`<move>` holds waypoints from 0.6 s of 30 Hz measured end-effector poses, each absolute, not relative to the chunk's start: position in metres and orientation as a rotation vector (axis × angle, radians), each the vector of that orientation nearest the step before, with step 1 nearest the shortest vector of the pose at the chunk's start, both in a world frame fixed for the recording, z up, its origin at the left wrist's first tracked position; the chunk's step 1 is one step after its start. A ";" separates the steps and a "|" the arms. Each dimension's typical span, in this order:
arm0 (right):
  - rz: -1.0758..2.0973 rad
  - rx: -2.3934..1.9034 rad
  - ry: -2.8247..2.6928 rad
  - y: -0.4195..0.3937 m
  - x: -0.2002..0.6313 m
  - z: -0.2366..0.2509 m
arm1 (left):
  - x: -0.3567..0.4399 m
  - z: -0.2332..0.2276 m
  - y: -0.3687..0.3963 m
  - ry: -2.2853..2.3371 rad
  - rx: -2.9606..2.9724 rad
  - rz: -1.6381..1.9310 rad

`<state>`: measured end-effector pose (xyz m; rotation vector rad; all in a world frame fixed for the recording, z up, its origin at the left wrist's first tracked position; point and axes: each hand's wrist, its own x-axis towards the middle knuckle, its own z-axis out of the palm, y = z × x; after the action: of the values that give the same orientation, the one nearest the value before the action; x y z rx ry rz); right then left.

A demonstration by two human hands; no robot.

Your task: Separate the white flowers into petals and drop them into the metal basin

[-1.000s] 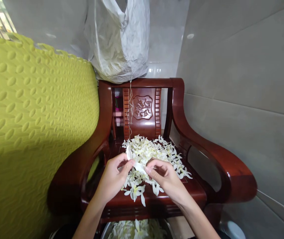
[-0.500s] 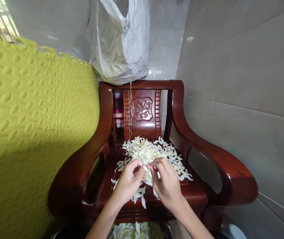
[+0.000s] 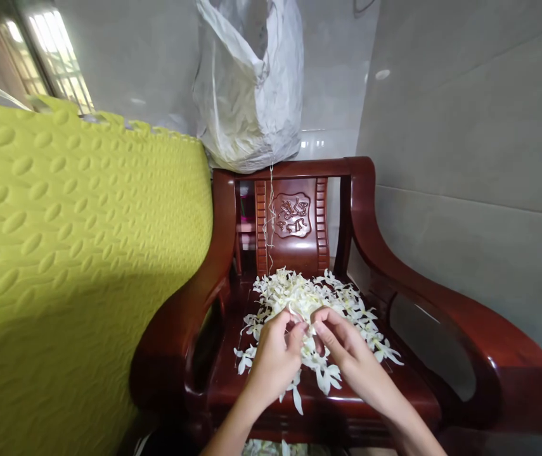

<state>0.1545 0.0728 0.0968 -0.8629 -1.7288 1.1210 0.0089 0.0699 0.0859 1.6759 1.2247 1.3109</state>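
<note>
My left hand (image 3: 277, 354) is closed in a pinch over the chair seat, with a pale petal showing at its fingertips. Close beside it, my right hand (image 3: 349, 345) also pinches, thumb against fingers, on a small white flower (image 3: 315, 327). The two sets of fingertips are a small gap apart. Under and behind them spreads a heap of white flowers (image 3: 290, 288) on the dark red wooden chair (image 3: 225, 380). A few single blossoms (image 3: 328, 378) lie loose near the seat's front edge, partly below my hands.
A white plastic bag (image 3: 251, 120) sits at the top of the chair back, a thin string (image 3: 271, 221) hanging below it. A yellow textured foam mat (image 3: 85, 240) stands along the left. Grey tiled wall (image 3: 470, 126) rises at right. More white flowers (image 3: 271, 448) show below the seat.
The view has swung left, so chair, bag and flowers appear farther right and slightly lower. My hands stay over the heap; their fingertips have drawn slightly apart.
</note>
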 end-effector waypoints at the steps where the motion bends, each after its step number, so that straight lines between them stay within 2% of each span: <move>1: 1.162 -0.829 -1.756 0.070 0.156 0.099 | 0.007 0.088 0.070 1.230 1.687 1.315; 5: 1.445 -0.691 -1.682 0.060 0.155 0.102 | -0.003 0.098 0.067 1.165 1.734 1.245; 7: 1.467 -0.678 -1.563 0.059 0.151 0.101 | -0.007 0.102 0.065 1.135 1.767 1.200; 12: 1.210 -0.787 -1.394 0.074 0.143 0.092 | -0.008 0.102 0.065 1.333 1.858 1.373; 18: 0.768 -0.932 -1.694 0.085 0.146 0.089 | -0.012 0.098 0.071 1.379 1.834 1.476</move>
<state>0.1462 0.0845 0.0889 -0.9324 -1.6936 0.7682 -0.0117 0.0708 0.0981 1.8336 1.3786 1.4765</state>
